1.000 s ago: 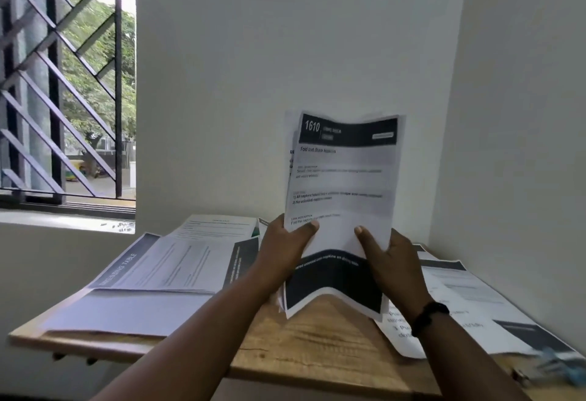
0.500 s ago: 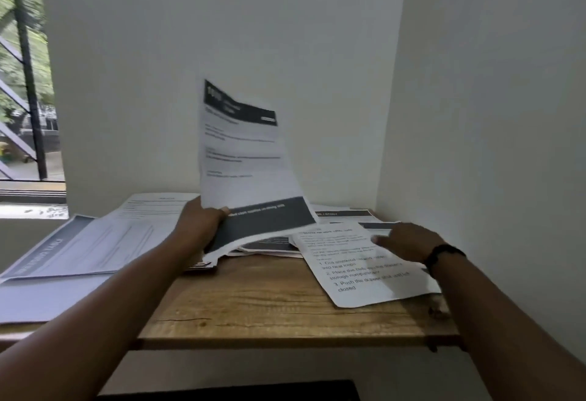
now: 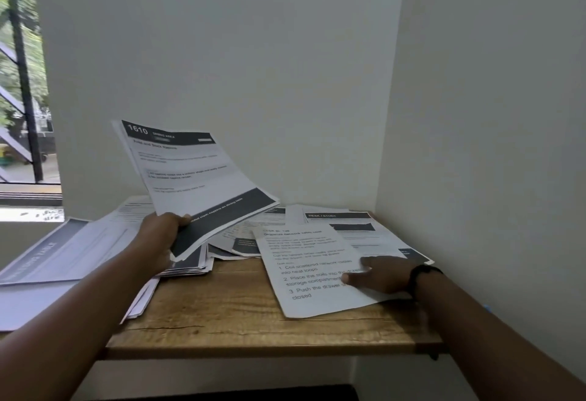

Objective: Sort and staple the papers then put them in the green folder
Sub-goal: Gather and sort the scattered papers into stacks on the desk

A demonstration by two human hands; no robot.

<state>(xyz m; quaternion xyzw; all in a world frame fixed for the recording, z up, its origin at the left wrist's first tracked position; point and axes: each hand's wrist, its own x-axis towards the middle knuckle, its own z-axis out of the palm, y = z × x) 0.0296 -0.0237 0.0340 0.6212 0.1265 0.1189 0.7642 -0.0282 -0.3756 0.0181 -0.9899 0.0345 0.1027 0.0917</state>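
Note:
My left hand (image 3: 163,235) grips a thin bundle of printed sheets (image 3: 187,172) by its lower corner and holds it tilted up above the table; the top sheet has a black header reading 1610. My right hand (image 3: 382,275) lies with its fingers flat on a loose white sheet (image 3: 304,270) of numbered text at the right of the wooden table (image 3: 241,324). More sheets (image 3: 345,226) lie fanned behind it, and another stack (image 3: 190,265) sits under the raised bundle. No green folder or stapler is in view.
Large sheets (image 3: 60,251) overhang the table's left side. White walls close off the back and right, forming a corner. A barred window (image 3: 22,83) is at far left. A bare strip of table runs along the front edge.
My right hand let go of the bundle and came down onto the loose sheet at the right. My left hand now holds the bundle alone, tilted left. The view turned right.

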